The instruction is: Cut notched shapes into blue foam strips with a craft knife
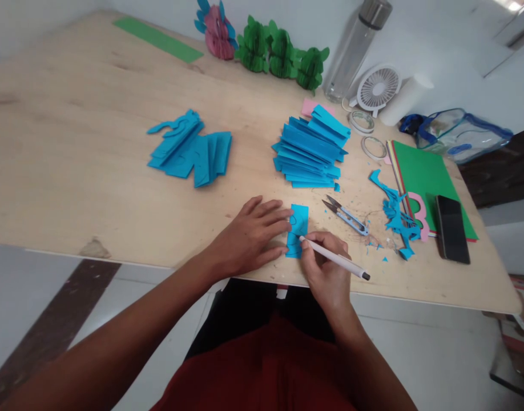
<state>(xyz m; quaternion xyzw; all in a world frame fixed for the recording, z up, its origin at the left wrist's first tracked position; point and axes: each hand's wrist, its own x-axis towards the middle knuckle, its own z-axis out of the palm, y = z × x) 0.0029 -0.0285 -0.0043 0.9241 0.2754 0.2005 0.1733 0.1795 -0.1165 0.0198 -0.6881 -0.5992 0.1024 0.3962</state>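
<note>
A small blue paper strip (299, 217) lies near the table's front edge, with dark curved lines drawn on it. My left hand (256, 237) rests flat, fingers spread, its fingertips on the strip's left side. In my right hand (328, 265) is a white pen (337, 260), its tip on the strip. Thread snips (346, 216) lie just right of the strip, blades pointing up and left. Beyond the strip sits a pile of folded blue papers (311, 145). Farther left is a second blue paper pile (191, 151), some pieces with drawn lines.
Blue scraps (399, 217), a pink cutout (419, 217), green paper sheets (427, 177) and a phone (452, 228) lie at right. Along the wall stand green paper figures (281, 54), a pink one (219, 34), a bottle (351, 54) and a fan (378, 87). Tape rolls (373, 148) lie nearby.
</note>
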